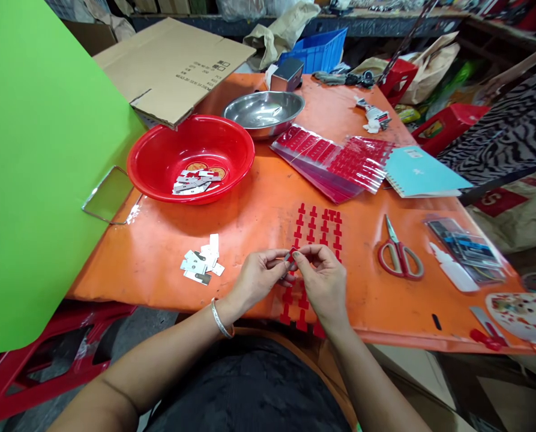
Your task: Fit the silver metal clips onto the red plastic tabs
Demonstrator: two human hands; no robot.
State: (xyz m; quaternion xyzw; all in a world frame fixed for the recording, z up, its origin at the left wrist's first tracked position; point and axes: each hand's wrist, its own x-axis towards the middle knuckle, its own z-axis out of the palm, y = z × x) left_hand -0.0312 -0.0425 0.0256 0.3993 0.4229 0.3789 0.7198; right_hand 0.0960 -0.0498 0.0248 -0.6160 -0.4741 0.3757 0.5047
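Near the centre, the left hand (259, 277) and right hand (325, 281) are pinching a small, flat red piece (293, 252); uneven pulling could crease it.

So the basin (159, 150) is parked at eleven o'clock, pieces (195, 182) piled inside; the bowl (254, 111) is set at twelve, scissors (401, 257) left at two.
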